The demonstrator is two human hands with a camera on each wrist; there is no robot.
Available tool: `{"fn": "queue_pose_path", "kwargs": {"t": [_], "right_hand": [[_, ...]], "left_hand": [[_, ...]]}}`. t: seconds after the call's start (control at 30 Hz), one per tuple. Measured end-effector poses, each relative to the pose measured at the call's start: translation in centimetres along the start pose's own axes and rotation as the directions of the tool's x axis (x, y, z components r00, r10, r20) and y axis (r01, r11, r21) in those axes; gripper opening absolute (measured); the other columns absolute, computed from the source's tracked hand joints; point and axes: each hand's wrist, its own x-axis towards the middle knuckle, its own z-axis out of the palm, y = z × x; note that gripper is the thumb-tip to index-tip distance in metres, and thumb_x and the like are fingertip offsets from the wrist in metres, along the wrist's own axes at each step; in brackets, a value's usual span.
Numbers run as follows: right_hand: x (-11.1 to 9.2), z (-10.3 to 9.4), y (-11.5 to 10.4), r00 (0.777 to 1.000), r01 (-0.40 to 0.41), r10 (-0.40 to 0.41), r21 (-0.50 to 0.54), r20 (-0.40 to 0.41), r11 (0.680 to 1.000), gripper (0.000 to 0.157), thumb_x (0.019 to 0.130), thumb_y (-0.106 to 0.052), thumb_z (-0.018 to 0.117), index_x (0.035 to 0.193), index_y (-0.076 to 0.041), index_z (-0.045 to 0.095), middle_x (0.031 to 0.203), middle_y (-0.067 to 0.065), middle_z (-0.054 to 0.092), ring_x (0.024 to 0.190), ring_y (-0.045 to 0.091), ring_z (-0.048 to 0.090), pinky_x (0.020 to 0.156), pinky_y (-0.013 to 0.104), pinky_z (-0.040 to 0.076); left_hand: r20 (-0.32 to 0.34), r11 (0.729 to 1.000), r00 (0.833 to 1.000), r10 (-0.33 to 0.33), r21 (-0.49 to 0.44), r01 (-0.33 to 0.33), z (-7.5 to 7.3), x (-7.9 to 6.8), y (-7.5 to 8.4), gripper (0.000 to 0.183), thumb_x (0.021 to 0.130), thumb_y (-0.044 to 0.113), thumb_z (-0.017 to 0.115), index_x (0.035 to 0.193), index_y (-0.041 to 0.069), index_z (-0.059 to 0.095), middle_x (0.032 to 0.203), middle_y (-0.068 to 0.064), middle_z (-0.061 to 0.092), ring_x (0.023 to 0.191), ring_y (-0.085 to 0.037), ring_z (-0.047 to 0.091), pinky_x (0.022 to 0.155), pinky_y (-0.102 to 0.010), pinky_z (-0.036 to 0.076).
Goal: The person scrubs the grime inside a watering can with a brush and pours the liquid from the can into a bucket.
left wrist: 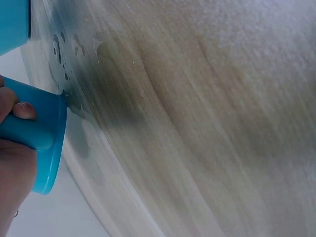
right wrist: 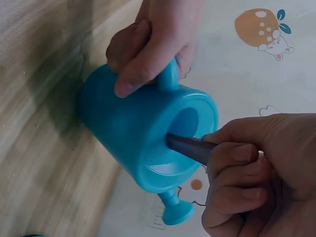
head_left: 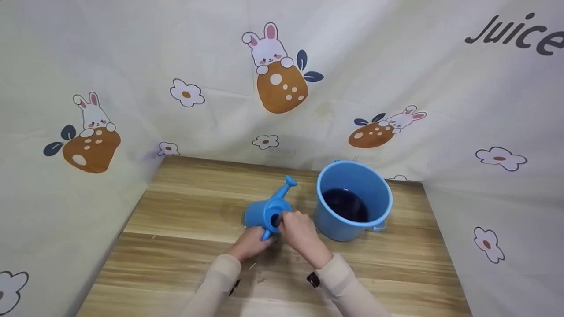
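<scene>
A blue toy watering can (head_left: 255, 214) stands close over the wooden table, its spout pointing away from me to the back right. My left hand (head_left: 252, 243) grips its handle, fingers wrapped round it in the left wrist view. In the right wrist view, my right hand (right wrist: 242, 177) pinches a dark grey slender piece (right wrist: 190, 147) between thumb and curled fingers. The far end of this piece goes through the can's top opening and is hidden inside; its kind I cannot tell. Right of the can stands a blue bucket (head_left: 332, 226) with dark liquid in it.
The wooden tabletop (head_left: 185, 255) carries water drops (left wrist: 79, 47) near the can. A pale cloth curtain (head_left: 211, 53) printed with rabbits and flowers hangs at the back and both sides. The bucket's side lug (head_left: 379, 226) sticks out at the right.
</scene>
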Motion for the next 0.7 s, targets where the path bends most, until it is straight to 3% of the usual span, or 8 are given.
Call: {"fn": "queue_pose_path", "kwargs": {"t": [0.17, 0.3, 0.57, 0.7], "right_hand": [[-0.3, 0.4, 0.6, 0.995, 0.102, -0.102, 0.018, -0.011, 0.995, 0.007, 0.080, -0.008, 0.067, 0.087, -0.004, 0.067, 0.069, 0.008, 0.066, 0.055, 0.021, 0.062, 0.048, 0.032, 0.048], [-0.4, 0.4, 0.9, 0.980, 0.192, -0.193, -0.030, -0.039, 0.981, 0.008, 0.085, -0.006, 0.067, 0.092, -0.006, 0.071, 0.077, 0.009, 0.072, 0.063, 0.024, 0.068, 0.053, 0.034, 0.052], [-0.4, -0.8, 1.1, 0.974, 0.226, -0.226, -0.023, 0.030, 0.974, 0.012, 0.088, -0.022, 0.073, 0.098, -0.016, 0.078, 0.091, 0.002, 0.077, 0.078, 0.021, 0.073, 0.063, 0.034, 0.057], [-0.4, -1.5, 1.3, 0.960, 0.279, -0.278, -0.035, 0.017, 0.960, 0.013, 0.087, -0.025, 0.075, 0.097, -0.018, 0.079, 0.091, -0.001, 0.077, 0.079, 0.018, 0.073, 0.066, 0.032, 0.057]], "left_hand": [[-0.012, 1.000, 1.000, 0.008, -0.016, -0.008, 0.1, 0.0, -0.2, 0.036, 0.095, 0.029, 0.059, 0.066, 0.021, 0.038, 0.058, 0.011, 0.034, 0.055, -0.006, 0.039, 0.057, -0.023, 0.036], [-0.040, 0.999, 0.998, 0.049, 0.012, -0.048, 0.1, 0.0, -0.3, 0.038, 0.092, 0.025, 0.060, 0.063, 0.021, 0.035, 0.057, 0.011, 0.031, 0.052, -0.005, 0.034, 0.053, -0.021, 0.031], [-0.032, 0.998, 0.998, 0.062, 0.003, -0.062, 0.1, 0.0, -0.3, 0.039, 0.092, 0.026, 0.061, 0.063, 0.021, 0.036, 0.055, 0.012, 0.032, 0.050, -0.004, 0.034, 0.050, -0.021, 0.030], [-0.033, 0.999, 0.998, 0.053, 0.013, -0.053, 0.0, 0.0, -0.3, 0.039, 0.092, 0.026, 0.061, 0.063, 0.021, 0.036, 0.056, 0.012, 0.032, 0.050, -0.005, 0.034, 0.050, -0.021, 0.030]]}}
